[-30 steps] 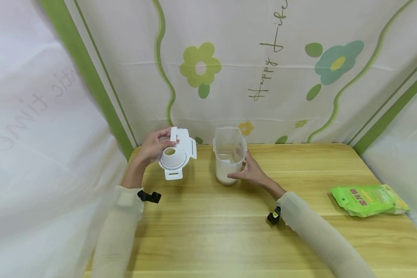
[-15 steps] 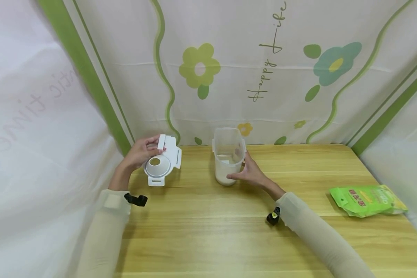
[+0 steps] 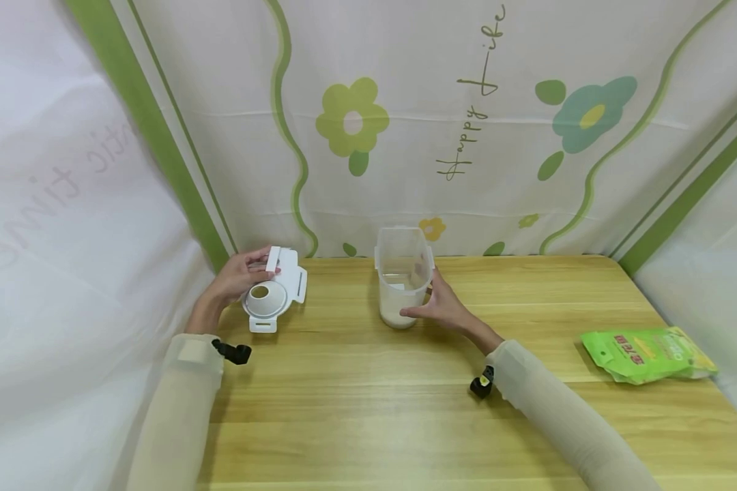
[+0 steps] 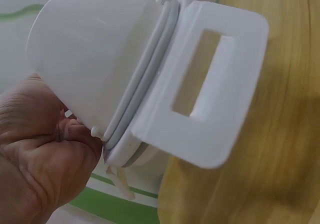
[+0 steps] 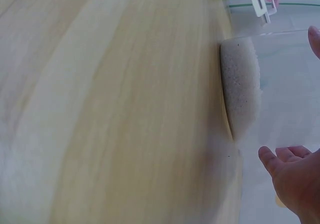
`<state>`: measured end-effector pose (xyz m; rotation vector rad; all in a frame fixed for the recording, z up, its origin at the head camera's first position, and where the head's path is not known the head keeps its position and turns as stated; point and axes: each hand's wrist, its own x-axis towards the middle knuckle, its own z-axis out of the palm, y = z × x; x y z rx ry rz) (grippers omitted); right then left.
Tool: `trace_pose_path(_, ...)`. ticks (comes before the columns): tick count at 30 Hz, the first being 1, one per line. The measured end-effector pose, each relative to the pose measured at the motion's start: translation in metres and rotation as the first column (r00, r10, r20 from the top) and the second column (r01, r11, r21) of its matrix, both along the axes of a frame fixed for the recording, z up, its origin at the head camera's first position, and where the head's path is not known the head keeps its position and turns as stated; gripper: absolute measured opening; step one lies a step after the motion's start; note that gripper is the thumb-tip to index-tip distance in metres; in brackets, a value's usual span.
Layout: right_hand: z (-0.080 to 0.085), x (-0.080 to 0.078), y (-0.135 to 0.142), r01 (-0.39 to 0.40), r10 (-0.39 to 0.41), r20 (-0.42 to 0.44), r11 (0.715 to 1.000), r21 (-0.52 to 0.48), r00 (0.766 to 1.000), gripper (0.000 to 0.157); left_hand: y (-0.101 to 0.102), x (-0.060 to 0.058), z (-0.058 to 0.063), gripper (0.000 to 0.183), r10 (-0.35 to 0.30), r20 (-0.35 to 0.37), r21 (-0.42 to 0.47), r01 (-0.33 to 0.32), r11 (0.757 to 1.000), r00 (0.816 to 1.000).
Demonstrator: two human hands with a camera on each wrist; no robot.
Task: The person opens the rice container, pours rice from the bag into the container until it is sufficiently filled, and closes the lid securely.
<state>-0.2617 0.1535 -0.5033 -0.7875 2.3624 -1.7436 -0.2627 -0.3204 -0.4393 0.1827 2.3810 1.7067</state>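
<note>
At the left, my left hand (image 3: 235,276) grips a white plastic lid (image 3: 288,273) by its far end, beside a small raised flap. The lid has a cone-shaped spout and slotted side clips (image 4: 220,89); whether it touches the table cannot be seen. Near the back middle stands a clear, open-topped storage container (image 3: 402,273), upright on the table. White grains (image 5: 239,86), rice-like, fill its bottom. My right hand (image 3: 442,305) holds the container low on its right side, thumb at the front and fingers partly hidden behind.
A green and yellow packet (image 3: 649,353) lies at the right of the wooden table (image 3: 368,409). White curtains with printed flowers (image 3: 352,123) rise behind and on both sides, close to the table's back edge.
My left hand has carried the lid left and down towards the table, away from the container. The right hand and the container have stayed in place.
</note>
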Motion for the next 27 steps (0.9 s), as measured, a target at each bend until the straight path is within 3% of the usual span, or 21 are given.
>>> trace_pose_path(8, 0.000, 0.000, 0.000, 0.008, -0.008, -0.002, 1.000, 0.009, 1.000, 0.133, -0.005, -0.009, -0.017, 0.077, 0.023, 0.053, 0.050, -0.025, 0.998, 0.998)
trace_pose_path(18, -0.002, -0.001, 0.000, 0.002, -0.002, -0.011, 1.000, -0.006, 1.000, 0.131, -0.008, -0.014, -0.028, 0.080, 0.044, 0.126, 0.081, -0.054, 0.995, 0.991)
trace_pose_path(27, -0.002, -0.001, 0.000, -0.001, 0.001, -0.001, 1.000, -0.010, 1.000, 0.137, -0.009, -0.018, -0.042, 0.075, 0.020, 0.070, 0.028, -0.022, 0.999, 0.997)
